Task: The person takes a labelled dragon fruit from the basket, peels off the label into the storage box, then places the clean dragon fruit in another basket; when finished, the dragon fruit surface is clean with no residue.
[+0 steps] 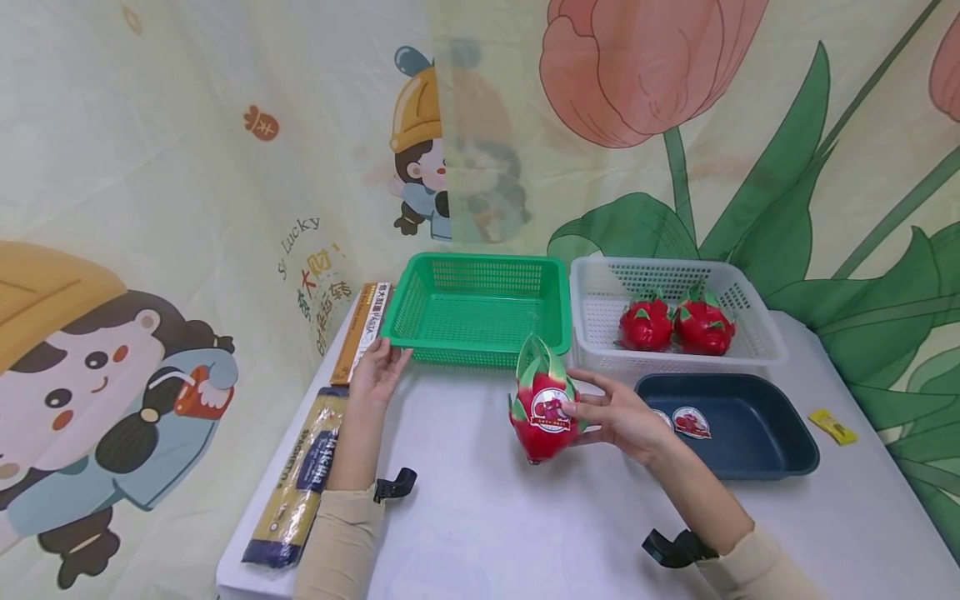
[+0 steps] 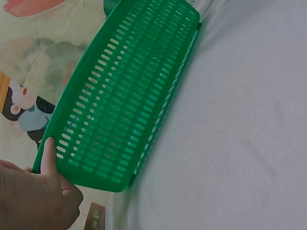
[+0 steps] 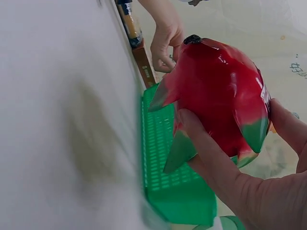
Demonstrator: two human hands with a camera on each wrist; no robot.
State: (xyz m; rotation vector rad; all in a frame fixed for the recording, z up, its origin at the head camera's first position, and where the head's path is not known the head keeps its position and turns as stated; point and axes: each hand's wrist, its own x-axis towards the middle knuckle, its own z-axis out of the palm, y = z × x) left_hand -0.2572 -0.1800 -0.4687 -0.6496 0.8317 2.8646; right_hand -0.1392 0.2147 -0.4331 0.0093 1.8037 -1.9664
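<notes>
At centre of frame, dragon fruit (image 1: pixel 536 421) held upright above surface (image 1: pixel 465 517), leaves up, before right end of green basket (image 1: pixel 487 321); right hand (image 1: pixel 615 417) grasps its side, perhaps to spare leafy crown. Left of centre, left hand (image 1: pixel 377 372) pinches basket's near-left corner, presumably steadying it; some left fingers hidden behind rim. Far right fingertips lost behind fruit. Right of centre, round label (image 1: pixel 662 417) in blue tray (image 1: pixel 750 437) partly covered by right hand; its print unreadable
</notes>
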